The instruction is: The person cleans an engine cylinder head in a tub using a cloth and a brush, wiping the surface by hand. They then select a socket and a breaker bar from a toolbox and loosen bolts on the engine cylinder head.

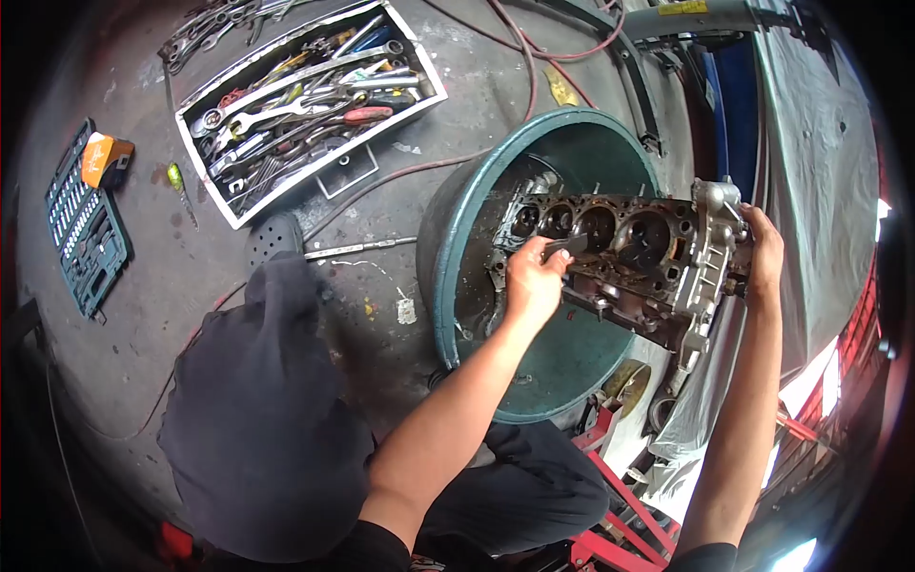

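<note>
An engine block [658, 262] lies tilted across a green tub [453, 205], its row of round cylinder bores facing up. My left hand [534, 281] is closed on a small dark flat piece [569, 246], held against the block's top face near the middle bores. Whether that piece is a scraper or a pad I cannot make out. At the block's right end, my right hand [765, 250] grips the outer edge beside a ribbed metal cover [705, 257]. Its fingers are partly hidden behind the block.
A white-framed toolbox [214, 191] full of wrenches stands on the floor. A socket set case [91, 224] and an orange box [105, 160] lie left. A red hose [448, 164] crosses behind the tub. A grey cover [810, 191] hangs at right; a red stand [620, 496] is below.
</note>
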Demonstrator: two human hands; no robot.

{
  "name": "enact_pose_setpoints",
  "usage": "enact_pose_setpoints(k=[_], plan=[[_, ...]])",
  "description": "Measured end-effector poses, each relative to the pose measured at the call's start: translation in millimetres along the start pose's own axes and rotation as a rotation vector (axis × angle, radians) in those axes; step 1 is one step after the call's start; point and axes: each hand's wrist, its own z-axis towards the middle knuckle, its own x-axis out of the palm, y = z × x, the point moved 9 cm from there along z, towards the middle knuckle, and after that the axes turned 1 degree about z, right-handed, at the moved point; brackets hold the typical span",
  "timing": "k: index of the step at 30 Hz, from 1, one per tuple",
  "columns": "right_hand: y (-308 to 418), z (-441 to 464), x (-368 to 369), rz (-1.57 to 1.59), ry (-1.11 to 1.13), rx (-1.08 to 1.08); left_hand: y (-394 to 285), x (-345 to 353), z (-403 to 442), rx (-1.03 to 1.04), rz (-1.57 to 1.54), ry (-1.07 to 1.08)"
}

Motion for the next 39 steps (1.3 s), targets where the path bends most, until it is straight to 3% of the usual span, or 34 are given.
enact_pose_setpoints(k=[2,4,5,6,8,9,12,14,18,20,22,24,25,26,28,29,34,36,37,39], plan=[[-5,3,-3,-0.03,0.014,0.014,-5,18,-8,-0.347,-0.52,0.086],[-5,2,-2,-0.003,0.005,0.011,-29,17,-7,-0.023,-0.004,0.003],[-5,2,-2,-0.001,0.006,0.011,-58,12,-22,0.09,0.326,-0.154],[-6,2,-2,-0.026,0.017,0.029,-85,16,-35,0.568,0.57,-0.282],[-6,2,-1,-0.055,0.028,0.045,-94,33,-42,0.588,0.867,-0.173],[-5,1,-1,-0.028,0.015,0.03,-96,33,-47,0.587,0.864,-0.171],[-3,1,-1,0.023,0.009,0.018,-95,55,-54,0.613,0.853,0.115],[-6,1,-1,0.046,0.013,0.026,-110,54,-60,0.734,0.738,0.096],[-7,4,-3,0.042,0.019,-0.008,-103,39,-31,0.707,0.455,0.073],[-6,3,-1,0.049,0.033,-0.019,-74,30,-9,0.161,0.353,0.129],[-1,0,0,0.012,0.021,-0.015,-70,30,-5,0.247,0.406,0.122],[1,-3,3,0.039,0.022,0.005,-64,30,-8,0.253,0.213,0.099],[0,-4,4,0.063,0.021,0.027,-53,35,-9,0.063,-0.033,0.122],[0,-4,3,0.063,0.02,0.028,-58,36,-10,0.062,-0.033,0.124],[2,-3,2,0.046,0.018,-0.022,-43,49,-17,-0.231,-0.221,0.231],[0,-2,0,0.046,0.016,-0.02,-35,54,-17,-0.266,-0.157,0.262],[-7,1,1,0.078,0.038,0.048,-4,56,-16,-0.191,-0.038,0.168],[-6,-1,2,0.077,0.031,0.041,-34,56,-21,0.25,0.414,0.135],[-4,-1,1,0.075,0.023,0.031,-31,57,-25,0.075,0.464,0.254],[-8,4,-1,0.069,0.03,0.032,-36,51,-37,0.148,0.472,0.217]])
